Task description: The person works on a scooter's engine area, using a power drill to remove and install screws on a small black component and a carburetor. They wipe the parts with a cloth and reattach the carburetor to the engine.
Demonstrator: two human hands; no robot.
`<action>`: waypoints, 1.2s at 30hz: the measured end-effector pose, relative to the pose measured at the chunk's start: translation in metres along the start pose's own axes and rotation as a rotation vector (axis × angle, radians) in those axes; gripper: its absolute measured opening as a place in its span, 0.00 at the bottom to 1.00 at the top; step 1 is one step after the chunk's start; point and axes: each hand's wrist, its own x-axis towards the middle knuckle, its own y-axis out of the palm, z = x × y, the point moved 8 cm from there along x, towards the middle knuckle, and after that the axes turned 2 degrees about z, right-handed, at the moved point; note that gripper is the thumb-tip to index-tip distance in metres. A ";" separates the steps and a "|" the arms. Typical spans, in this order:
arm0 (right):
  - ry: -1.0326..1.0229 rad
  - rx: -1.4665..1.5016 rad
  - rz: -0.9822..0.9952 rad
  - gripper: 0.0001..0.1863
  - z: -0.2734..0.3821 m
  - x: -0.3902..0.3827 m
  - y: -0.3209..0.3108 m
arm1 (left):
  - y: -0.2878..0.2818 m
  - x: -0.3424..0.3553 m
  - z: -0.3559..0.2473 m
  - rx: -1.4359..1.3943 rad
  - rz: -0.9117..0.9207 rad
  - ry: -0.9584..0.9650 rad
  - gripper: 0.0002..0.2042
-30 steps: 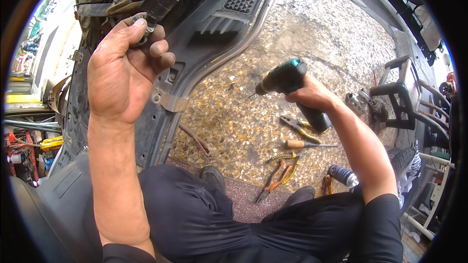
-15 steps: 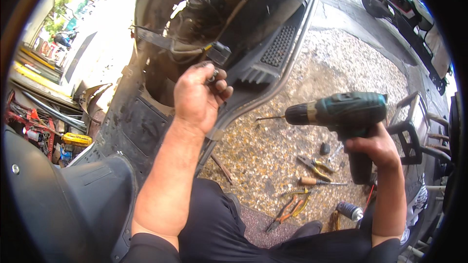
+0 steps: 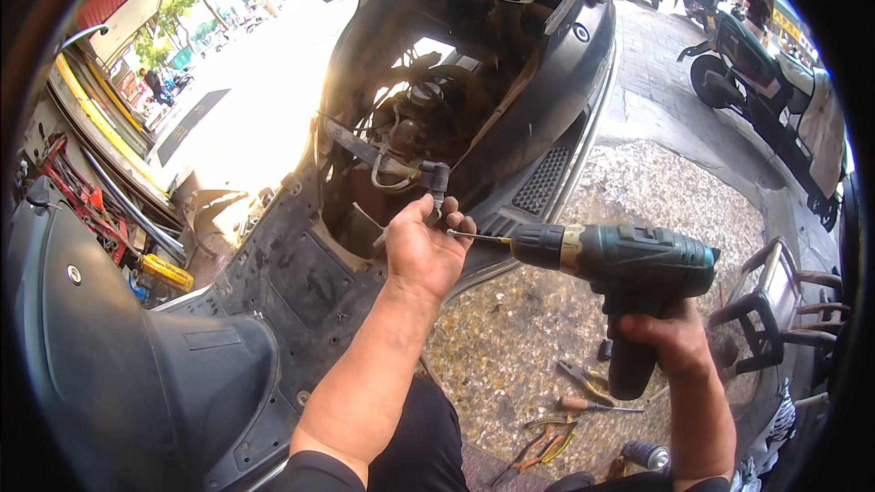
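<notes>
My left hand (image 3: 424,251), palm up and fingers curled, grips a small metal fitting (image 3: 437,210). Above it sits a black angled cap (image 3: 434,175) on a pale cable that runs into the opened scooter front (image 3: 529,109). My right hand (image 3: 670,335) is wrapped round the handle of a teal and black cordless drill (image 3: 638,260), held level. Its long thin bit (image 3: 483,237) points left, with the tip at my left fingers. Whether the tip touches the fitting I cannot tell.
On the speckled ground lie pliers (image 3: 583,378), a wooden-handled screwdriver (image 3: 597,405), orange-handled pliers (image 3: 542,451) and a spray can (image 3: 645,454). The scooter seat (image 3: 118,337) is at left. A metal stool (image 3: 761,305) stands at right, below a parked scooter (image 3: 766,82).
The drill has come left toward my left hand, its bit tip now at the fingers. My view has lifted, showing more of the scooter front.
</notes>
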 end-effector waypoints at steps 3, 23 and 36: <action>0.006 -0.024 -0.002 0.33 -0.002 -0.001 0.004 | 0.000 0.000 -0.003 -0.050 -0.030 0.036 0.06; -0.099 -0.205 0.094 0.24 -0.016 -0.013 0.024 | -0.010 0.006 -0.019 0.062 -0.099 0.131 0.07; -0.459 -0.864 0.238 0.33 -0.020 -0.015 0.039 | 0.005 0.009 -0.016 0.326 0.055 0.246 0.04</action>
